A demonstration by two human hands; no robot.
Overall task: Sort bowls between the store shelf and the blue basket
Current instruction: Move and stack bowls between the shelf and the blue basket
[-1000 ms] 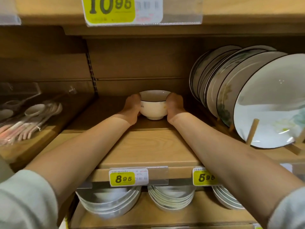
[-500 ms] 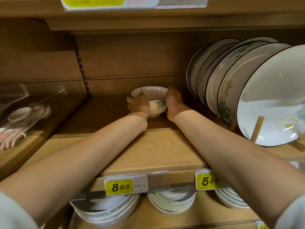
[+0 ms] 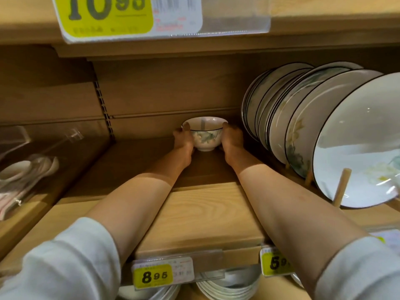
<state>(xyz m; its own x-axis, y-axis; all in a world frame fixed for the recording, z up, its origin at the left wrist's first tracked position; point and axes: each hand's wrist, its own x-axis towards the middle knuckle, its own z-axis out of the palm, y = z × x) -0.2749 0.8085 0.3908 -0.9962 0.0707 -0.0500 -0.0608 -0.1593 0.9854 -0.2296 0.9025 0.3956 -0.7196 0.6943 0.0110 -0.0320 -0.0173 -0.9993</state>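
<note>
A small white bowl [image 3: 204, 135] with a dark rim and a green leaf pattern stands upright at the back of the wooden shelf [image 3: 194, 213]. My left hand [image 3: 184, 138] cups its left side with the thumb at the rim. On its right side my right hand [image 3: 231, 137] holds the bowl, fingers curled round the wall. Both arms reach deep into the shelf. The blue basket is out of view.
A row of large plates [image 3: 303, 131] leans on wooden pegs just right of my right hand. Packed spoons [image 3: 23, 176] lie on the left shelf. Stacked bowls [image 3: 225, 286] sit on the shelf below, behind yellow price tags. Another shelf hangs overhead.
The bowl has gone further back on the shelf and now rests on it, with both hands still on its sides. My head has come closer.
</note>
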